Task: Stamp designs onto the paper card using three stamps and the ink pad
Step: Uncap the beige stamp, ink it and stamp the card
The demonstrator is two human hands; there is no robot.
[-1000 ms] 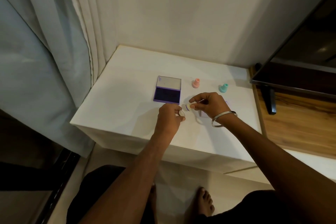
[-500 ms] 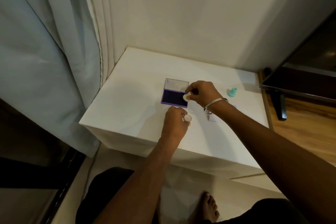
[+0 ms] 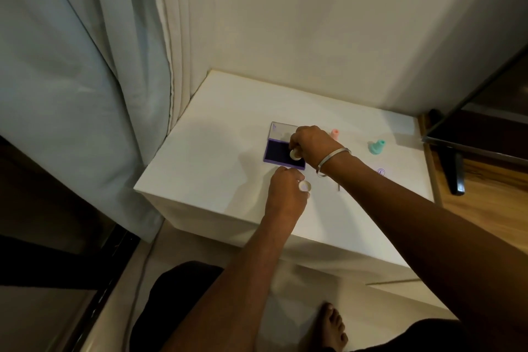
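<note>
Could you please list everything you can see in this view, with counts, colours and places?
Table: one, white, in the corner by the wall.
Ink pad: one, purple, lid open, mid-table.
Cream stamp: one, on the ink pad, held by the right hand.
Cap: one, whitish, held by the left hand.
Pink stamp: one, upright, behind the right wrist.
Teal stamp: one, upright, far right of the table.
Card: one, white, with a purple print, right of the right arm.
Curtain: one, pale grey, left.
TV: one, black, right.
Bangle: one, silver, right wrist.
Right hand: over the ink pad.
Left hand: near the table's front edge.
</note>
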